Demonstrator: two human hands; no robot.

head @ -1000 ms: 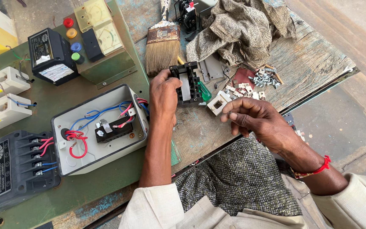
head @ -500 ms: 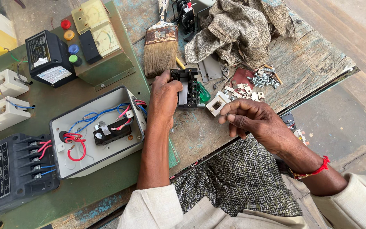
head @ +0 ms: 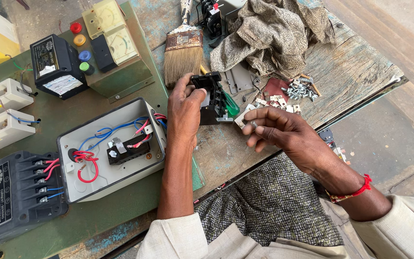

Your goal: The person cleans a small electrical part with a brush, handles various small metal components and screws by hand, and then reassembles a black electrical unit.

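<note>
Mid-frame, above the worktop [head: 355,72]: left hand [head: 184,111] clamped on black switch block [head: 212,98], right hand [head: 283,132] pinching small screw [head: 254,124]. Looks like refitting; calls for seating screw squarely in block.

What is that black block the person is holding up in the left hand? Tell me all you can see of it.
The black block looks like a moulded plastic electrical part, boxy, with a wider cap on top and pale metal pieces at its side and foot. The left hand grips it upright above the worn wooden table, thumb near the top. A green screwdriver handle shows just behind it. The right hand is apart from it, pinching a small metal piece.
</note>
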